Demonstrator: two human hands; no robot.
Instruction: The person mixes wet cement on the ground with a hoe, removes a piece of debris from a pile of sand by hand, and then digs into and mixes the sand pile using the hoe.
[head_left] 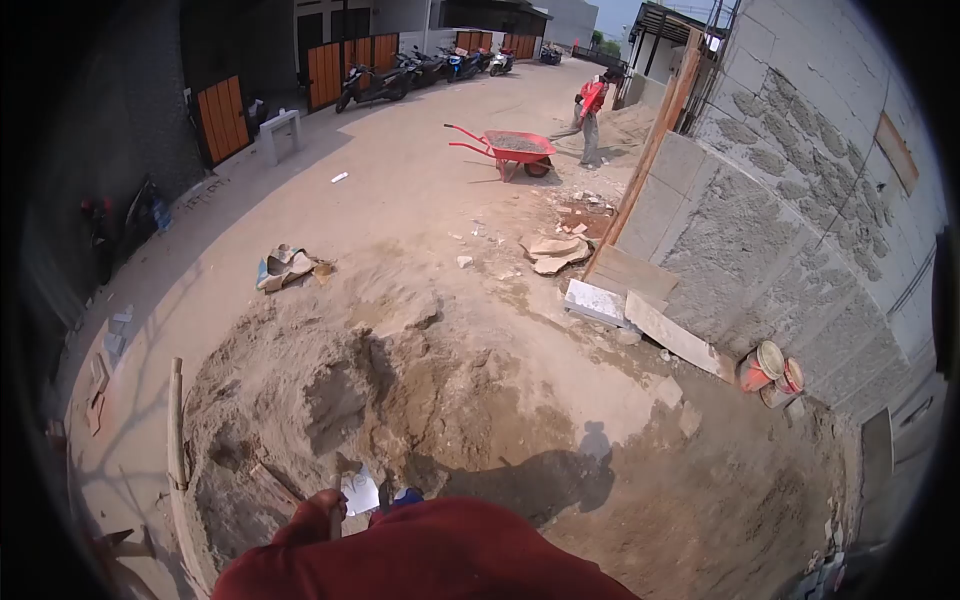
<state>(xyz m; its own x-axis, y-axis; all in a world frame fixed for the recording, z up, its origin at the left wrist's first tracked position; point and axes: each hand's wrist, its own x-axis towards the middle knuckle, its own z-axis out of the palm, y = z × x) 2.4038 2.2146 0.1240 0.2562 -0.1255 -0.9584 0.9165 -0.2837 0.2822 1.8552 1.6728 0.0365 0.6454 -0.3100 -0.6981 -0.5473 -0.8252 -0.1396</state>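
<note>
My left hand (pixel 324 503) is at the bottom, left of my red-sleeved torso, with its fingers wrapped round a light-coloured handle (pixel 336 522). The handle stands nearly upright beside a white flat piece (pixel 360 492) on the ground; whether the two are joined cannot be made out. In front of the hand rises a heap of grey-brown sand (pixel 290 390) with hollows dug in it. A small blue thing (pixel 407 495) shows at the edge of my torso. My right hand is not visible.
A red wheelbarrow (pixel 515 145) holding grey material stands ahead, near a person in red (pixel 592 100). An unfinished block wall (pixel 740 220) runs along the right, with buckets (pixel 762 366) and boards (pixel 675 333) at its foot. A wooden pole (pixel 176 425) borders the heap.
</note>
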